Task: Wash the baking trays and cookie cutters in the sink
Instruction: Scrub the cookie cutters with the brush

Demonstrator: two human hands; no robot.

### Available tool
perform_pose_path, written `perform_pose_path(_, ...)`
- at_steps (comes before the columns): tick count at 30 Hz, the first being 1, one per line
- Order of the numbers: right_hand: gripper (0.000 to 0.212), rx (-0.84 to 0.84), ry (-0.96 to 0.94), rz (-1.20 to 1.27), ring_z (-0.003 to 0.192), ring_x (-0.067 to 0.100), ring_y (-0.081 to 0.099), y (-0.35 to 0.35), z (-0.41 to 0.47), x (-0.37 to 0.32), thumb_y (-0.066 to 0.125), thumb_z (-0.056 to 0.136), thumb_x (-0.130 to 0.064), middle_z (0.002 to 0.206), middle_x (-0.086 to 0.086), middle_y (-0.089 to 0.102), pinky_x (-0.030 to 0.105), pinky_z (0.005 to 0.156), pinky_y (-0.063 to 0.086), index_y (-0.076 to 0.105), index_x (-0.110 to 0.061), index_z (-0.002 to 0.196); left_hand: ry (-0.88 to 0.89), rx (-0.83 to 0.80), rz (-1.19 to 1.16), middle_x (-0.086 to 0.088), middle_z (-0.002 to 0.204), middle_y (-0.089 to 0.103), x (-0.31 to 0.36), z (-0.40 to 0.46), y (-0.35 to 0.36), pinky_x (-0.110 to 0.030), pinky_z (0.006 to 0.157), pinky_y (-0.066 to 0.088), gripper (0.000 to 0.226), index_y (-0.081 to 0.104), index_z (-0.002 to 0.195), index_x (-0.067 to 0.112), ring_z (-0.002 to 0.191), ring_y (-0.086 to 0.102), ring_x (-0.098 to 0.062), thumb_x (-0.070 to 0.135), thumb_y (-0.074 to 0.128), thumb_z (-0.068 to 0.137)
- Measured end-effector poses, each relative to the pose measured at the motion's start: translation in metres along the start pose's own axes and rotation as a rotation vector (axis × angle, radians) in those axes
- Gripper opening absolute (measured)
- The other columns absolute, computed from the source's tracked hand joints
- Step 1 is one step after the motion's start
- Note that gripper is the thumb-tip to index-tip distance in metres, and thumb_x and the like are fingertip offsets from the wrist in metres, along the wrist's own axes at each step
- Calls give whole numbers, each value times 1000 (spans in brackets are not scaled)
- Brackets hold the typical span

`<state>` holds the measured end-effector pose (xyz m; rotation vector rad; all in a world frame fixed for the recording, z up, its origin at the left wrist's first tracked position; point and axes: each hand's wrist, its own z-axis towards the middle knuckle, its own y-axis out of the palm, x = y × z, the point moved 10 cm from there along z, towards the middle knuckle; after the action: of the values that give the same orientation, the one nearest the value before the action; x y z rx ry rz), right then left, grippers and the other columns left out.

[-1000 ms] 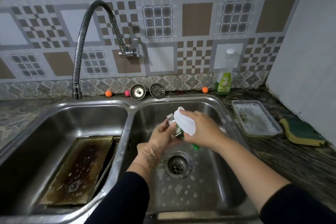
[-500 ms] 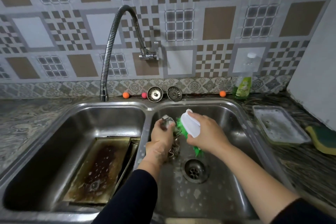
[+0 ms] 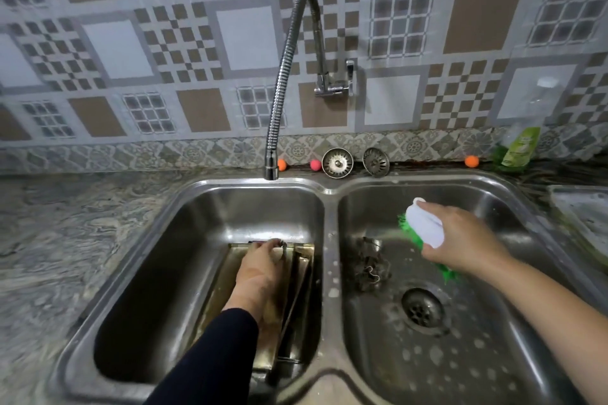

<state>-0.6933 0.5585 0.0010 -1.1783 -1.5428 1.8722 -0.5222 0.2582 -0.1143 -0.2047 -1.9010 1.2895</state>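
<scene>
A double steel sink (image 3: 330, 233) fills the view. In the left basin lie stained baking trays (image 3: 301, 276), one leaning on the other. My left hand (image 3: 260, 270) reaches over them, its fingertips pinched on a small metal cookie cutter (image 3: 282, 245) at the trays' far edge. In the right basin a heap of metal cookie cutters (image 3: 370, 265) lies beside the drain (image 3: 422, 307). My right hand (image 3: 460, 237) hovers above that basin, holding a scrub brush (image 3: 424, 228) with a white handle and green bristles.
A flexible chrome faucet (image 3: 279, 108) ends over the left basin's back rim. Two sink strainers (image 3: 337, 163), small coloured balls and a green dish soap bottle (image 3: 519, 145) line the back wall. A soapy tray (image 3: 585, 217) sits on the counter at right.
My left hand has carried the cookie cutter from the right basin across to the left basin over the trays. The right hand with the brush moved right. The view shifted left.
</scene>
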Motion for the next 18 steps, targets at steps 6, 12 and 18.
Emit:
perform_pose_path(6, 87, -2, 52, -4, 116, 24, 54, 17, -9, 7, 74, 68, -26, 135, 3, 55, 32, 86, 47, 36, -33, 145, -144, -145, 129, -6, 139, 44, -83, 13, 33, -40, 107, 40, 43, 54, 129, 38, 122, 49, -29, 25, 55, 88)
perform_pose_path(12, 88, 4, 64, 10, 121, 24, 53, 18, -15, 5, 74, 64, -27, 140, -1, 52, 34, 90, 47, 38, -35, 144, -130, -154, 136, -2, 142, 39, -88, 11, 35, -42, 108, 37, 54, 45, 138, 37, 124, 46, -28, 19, 57, 88)
perform_pose_path(18, 84, -46, 73, 76, 121, 20, 53, 16, -21, 15, 76, 65, -23, 140, -4, 52, 30, 89, 46, 42, -34, 141, -42, -98, 62, 4, 127, 59, -30, 11, 12, -44, 99, 45, 40, 56, 127, 36, 115, 56, -24, 35, 60, 87)
